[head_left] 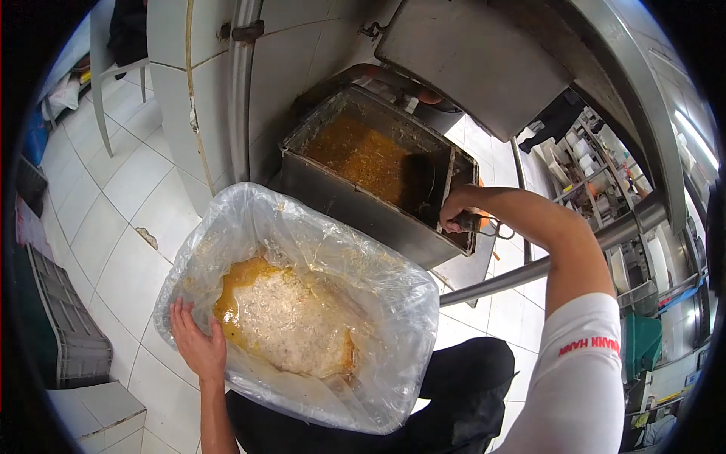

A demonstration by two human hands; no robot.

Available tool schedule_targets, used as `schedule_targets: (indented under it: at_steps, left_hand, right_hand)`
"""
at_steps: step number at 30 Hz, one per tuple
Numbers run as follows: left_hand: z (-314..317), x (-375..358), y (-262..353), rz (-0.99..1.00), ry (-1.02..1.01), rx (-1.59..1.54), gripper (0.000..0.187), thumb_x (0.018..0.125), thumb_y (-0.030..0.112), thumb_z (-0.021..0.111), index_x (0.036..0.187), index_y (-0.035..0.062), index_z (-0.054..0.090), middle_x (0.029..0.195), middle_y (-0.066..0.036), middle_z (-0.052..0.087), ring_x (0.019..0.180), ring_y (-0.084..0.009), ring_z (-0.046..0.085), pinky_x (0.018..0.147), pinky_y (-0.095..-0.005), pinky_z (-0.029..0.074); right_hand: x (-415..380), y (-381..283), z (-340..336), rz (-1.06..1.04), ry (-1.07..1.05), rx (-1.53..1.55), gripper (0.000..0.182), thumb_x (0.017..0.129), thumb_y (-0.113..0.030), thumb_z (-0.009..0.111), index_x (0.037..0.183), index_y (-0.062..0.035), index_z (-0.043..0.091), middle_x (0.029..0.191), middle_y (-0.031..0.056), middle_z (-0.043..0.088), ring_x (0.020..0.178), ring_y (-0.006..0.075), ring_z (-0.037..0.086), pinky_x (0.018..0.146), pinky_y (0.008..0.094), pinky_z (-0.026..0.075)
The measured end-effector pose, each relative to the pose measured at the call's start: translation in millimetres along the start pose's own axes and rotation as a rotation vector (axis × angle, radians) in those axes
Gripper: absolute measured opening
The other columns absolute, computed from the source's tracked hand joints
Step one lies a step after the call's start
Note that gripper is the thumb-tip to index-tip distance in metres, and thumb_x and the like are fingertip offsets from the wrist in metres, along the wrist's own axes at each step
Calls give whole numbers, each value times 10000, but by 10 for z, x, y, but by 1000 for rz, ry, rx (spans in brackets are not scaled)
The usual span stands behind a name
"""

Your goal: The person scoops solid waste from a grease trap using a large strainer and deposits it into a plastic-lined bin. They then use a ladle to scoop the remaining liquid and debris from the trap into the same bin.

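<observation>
A large container lined with a clear plastic bag (355, 257) sits in front of me, partly filled with orange oily liquid and pale foamy scraps (291, 321). My left hand (195, 340) rests flat against the bag's near left side. My right hand (457, 216) is closed around a dark handle at the right end of a rectangular metal trough (355, 204), which holds orange greasy residue (363, 155). What the handle belongs to is hidden inside the trough's dark corner.
A vertical metal pipe (240, 83) runs up the tiled wall behind. A slanted steel rail (529, 268) crosses under my right arm. Grey crates (64, 325) stand on the tiled floor at left. Shelves with kitchenware (597, 163) lie at right. A steel hood (469, 53) hangs above.
</observation>
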State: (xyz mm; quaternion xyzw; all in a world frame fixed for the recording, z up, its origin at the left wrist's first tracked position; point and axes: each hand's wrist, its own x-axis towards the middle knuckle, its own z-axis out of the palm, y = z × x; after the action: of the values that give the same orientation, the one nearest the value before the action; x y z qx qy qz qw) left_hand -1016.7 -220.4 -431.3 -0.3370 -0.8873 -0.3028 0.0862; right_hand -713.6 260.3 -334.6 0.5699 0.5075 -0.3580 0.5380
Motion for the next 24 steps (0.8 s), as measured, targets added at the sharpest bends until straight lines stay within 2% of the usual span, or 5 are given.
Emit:
schedule_targets:
  at_steps: [5, 8, 14, 21, 24]
  left_hand:
    - [1, -7, -14, 3, 3, 0, 405, 699, 96, 567, 1076, -11, 464, 1248, -177, 405, 1208, -355, 320, 1004, -429, 258]
    - [2, -7, -15, -7, 7, -8, 408, 692, 89, 561, 1076, -9, 464, 1251, -175, 404, 1206, -356, 321, 1003, -429, 260]
    - [-2, -8, -7, 7, 17, -11, 407, 688, 86, 561, 1072, -10, 465, 1251, -173, 405, 1206, -355, 321, 1003, -429, 259]
    - [-3, -9, 1, -4, 9, -16, 407, 681, 71, 573, 1066, -13, 468, 1254, -172, 404, 1210, -348, 322, 1007, -423, 256]
    - [2, -6, -2, 1, 9, -8, 409, 675, 66, 573, 1062, -14, 468, 1253, -174, 404, 1208, -350, 323, 1008, -423, 257]
  right_hand:
    - [-66, 11, 126, -67, -106, -38, 132, 737, -141, 503, 627, -69, 489, 509, 13, 483, 443, 129, 466, 458, 301, 391]
    - [-152, 18, 202, 76, -166, 309, 210, 771, -119, 494, 576, -73, 431, 490, 2, 425, 419, 106, 420, 441, 282, 378]
    - [-411, -16, 318, 55, -131, 58, 249, 791, -131, 498, 562, -112, 401, 485, -30, 395, 431, 89, 399, 467, 267, 387]
    - [-331, 16, 195, 135, -238, 119, 246, 790, -144, 492, 561, -110, 409, 476, -30, 402, 427, 92, 404, 472, 279, 388]
    - [-387, 3, 156, 163, -84, 46, 232, 777, -130, 492, 555, -111, 427, 475, -16, 424, 432, 101, 427, 474, 286, 392]
